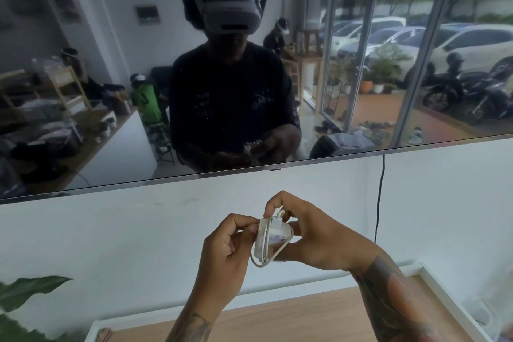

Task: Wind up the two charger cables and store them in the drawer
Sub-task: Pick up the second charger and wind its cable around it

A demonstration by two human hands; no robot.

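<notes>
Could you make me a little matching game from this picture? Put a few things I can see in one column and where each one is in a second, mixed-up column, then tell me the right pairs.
Things:
1. white charger
2. black cord
3. green leaf
4. wooden surface

Places:
A. bottom left corner of the picture
B. hanging down the white wall on the right
C. held between both hands, cable wound round it
D. low down, under the forearms

Pairs: 1-C, 2-B, 3-A, 4-D
</notes>
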